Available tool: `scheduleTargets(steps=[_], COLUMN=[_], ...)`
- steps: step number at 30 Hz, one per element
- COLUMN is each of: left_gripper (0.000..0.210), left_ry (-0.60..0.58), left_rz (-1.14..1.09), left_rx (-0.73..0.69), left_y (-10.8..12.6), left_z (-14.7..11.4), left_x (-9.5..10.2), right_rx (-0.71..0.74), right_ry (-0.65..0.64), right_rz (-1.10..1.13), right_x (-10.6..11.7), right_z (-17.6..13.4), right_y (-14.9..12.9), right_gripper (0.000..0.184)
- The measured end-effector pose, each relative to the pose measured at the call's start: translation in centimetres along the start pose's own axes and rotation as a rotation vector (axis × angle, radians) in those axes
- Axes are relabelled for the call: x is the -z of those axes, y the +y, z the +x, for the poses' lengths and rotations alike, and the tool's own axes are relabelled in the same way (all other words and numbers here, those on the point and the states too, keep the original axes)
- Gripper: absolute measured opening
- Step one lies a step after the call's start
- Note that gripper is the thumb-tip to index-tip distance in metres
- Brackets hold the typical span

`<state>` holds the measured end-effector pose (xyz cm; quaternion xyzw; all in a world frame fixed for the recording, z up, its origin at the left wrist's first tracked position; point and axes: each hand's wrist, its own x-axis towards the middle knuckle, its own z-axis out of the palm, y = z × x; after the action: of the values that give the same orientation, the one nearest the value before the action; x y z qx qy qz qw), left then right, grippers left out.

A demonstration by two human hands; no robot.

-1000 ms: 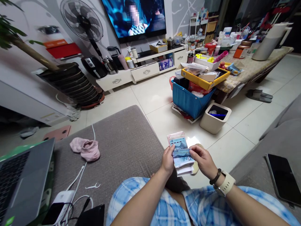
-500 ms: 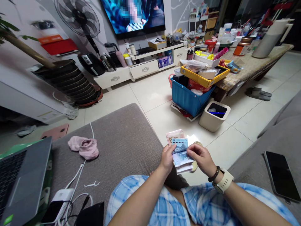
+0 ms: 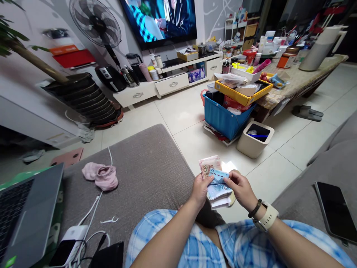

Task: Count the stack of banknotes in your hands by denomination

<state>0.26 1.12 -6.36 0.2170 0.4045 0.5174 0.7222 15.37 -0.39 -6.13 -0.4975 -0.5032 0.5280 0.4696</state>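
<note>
I hold a stack of banknotes (image 3: pixel 214 178) over my lap, above the tiled floor. My left hand (image 3: pixel 199 191) grips the stack from the left side, thumb on top. My right hand (image 3: pixel 241 190), with a watch and bead bracelet at the wrist, pinches the top blue note by its right edge. A pinkish note shows at the far end of the stack, behind the blue ones. White papers stick out under the notes.
A grey sofa cushion (image 3: pixel 139 175) at my left carries pink socks (image 3: pixel 102 176), cables, a laptop (image 3: pixel 25 212). A phone (image 3: pixel 334 210) lies on the right cushion. On the floor ahead stand a beige bin (image 3: pixel 255 139) and a blue box (image 3: pixel 224 117) beside a cluttered table (image 3: pixel 295 80).
The top blue note has slid toward me and to the right under my right fingers, uncovering more of the pinkish note behind. Both hands stay in place.
</note>
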Motion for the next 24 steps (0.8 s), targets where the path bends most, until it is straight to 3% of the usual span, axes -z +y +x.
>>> scheduleTargets(steps=[15, 24], left_gripper=[0.028, 0.025], left_ry=[0.209, 0.147], left_rz=[-0.007, -0.049], left_rx=[-0.048, -0.048], left_y=[-0.06, 0.02], left_z=[0.37, 0.50], left_x=[-0.10, -0.11], right_rx=[0.022, 0.043], right_ry=[-0.018, -0.027], right_rz=[0.058, 0.066], right_x=[-0.13, -0.14], right_z=[-0.08, -0.16], right_y=[-0.82, -0.80], right_gripper=[0.022, 0.019])
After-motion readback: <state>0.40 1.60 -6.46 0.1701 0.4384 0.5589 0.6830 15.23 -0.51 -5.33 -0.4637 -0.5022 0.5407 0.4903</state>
